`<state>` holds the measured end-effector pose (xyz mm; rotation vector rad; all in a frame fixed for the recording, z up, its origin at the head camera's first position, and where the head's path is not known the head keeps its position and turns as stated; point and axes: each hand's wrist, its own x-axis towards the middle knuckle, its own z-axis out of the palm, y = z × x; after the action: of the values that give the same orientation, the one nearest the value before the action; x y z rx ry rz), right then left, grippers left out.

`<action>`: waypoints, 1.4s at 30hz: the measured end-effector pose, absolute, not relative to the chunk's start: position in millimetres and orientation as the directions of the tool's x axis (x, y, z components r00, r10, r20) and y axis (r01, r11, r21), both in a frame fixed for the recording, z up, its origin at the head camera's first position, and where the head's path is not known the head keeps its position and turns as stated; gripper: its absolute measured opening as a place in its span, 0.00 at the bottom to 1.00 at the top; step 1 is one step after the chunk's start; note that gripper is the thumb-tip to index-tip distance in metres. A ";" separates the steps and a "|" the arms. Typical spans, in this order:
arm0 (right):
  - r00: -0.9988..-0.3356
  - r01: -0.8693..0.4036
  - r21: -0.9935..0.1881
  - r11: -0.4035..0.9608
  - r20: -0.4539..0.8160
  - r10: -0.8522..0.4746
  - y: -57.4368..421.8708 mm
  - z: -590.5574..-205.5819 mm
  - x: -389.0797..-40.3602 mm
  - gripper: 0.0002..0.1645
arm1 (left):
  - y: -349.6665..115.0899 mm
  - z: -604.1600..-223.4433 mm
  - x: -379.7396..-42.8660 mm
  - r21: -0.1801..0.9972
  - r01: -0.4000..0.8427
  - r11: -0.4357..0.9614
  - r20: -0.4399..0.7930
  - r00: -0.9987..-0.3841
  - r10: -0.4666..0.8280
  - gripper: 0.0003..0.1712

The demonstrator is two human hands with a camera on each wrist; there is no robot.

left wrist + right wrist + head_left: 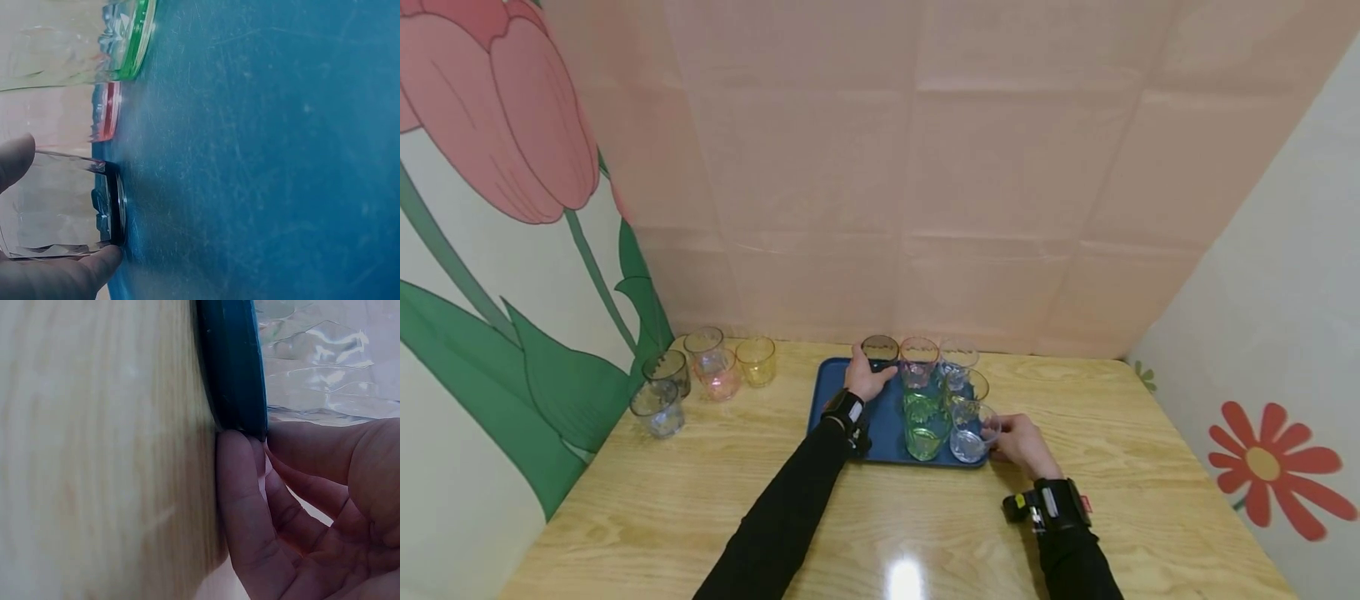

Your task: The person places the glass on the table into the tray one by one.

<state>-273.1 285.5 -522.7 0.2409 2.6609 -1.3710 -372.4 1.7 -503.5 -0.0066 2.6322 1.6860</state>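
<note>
On a blue tray point(880, 425) at the back of the table, my left hand point(867, 382) holds a dark grey glass point(880, 353) between thumb and fingers. Its dark base point(114, 203) is right at the tray surface in the left wrist view. A pink glass point(919, 363) stands just right of it, with a clear glass point(959, 357) beyond. Nearer me are a yellow-rimmed glass point(973, 385), a green glass point(925, 433) and a pale blue glass point(970, 437). My right hand point(1024, 443) pinches the tray's rim point(234, 375) at its front right corner, thumb above and finger below.
Several more glasses stand at the table's left: a yellow glass point(756, 363), a pink glass point(718, 377), a dark glass point(668, 372) and a bluish glass point(658, 412) among them. A pink-covered wall point(910, 183) rises behind the wooden table point(737, 483).
</note>
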 end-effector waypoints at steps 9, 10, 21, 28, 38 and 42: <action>-0.982 0.182 -0.798 0.575 -0.175 0.068 284.8 -522.9 -273.0 0.14 | -1.5 -499.4 -369.9 0.882 -0.025 0.471 -0.038 -0.999 0.018 0.55; -0.982 0.183 -0.795 0.578 -0.176 0.068 285.1 -523.1 -273.0 0.14 | -1.7 -498.5 -369.2 0.882 -0.027 0.471 -0.042 -0.999 0.020 0.55; -0.980 0.194 -0.794 0.577 -0.184 0.077 285.1 -523.4 -271.1 0.15 | -6.9 -492.4 -371.3 0.863 0.012 0.505 0.022 -1.000 -0.014 0.49; -0.979 0.196 -0.789 0.582 -0.187 0.075 284.1 -521.8 -271.1 0.16 | -30.8 -481.6 -371.4 0.900 0.031 0.435 0.080 -0.992 -0.095 0.42; -0.981 0.190 -0.790 0.583 -0.177 0.081 285.4 -521.9 -271.4 0.14 | -63.0 -472.5 -368.8 0.948 0.009 0.318 0.106 -0.952 -0.287 0.36; -0.981 0.188 -0.792 0.581 -0.175 0.079 285.1 -521.6 -271.7 0.14 | -77.3 -466.3 -365.4 0.955 0.034 0.296 0.131 -0.939 -0.317 0.33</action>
<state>-271.7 285.1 -521.6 0.2278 2.6850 -1.3665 -365.4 -77.3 -466.3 -0.3108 2.7526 2.0421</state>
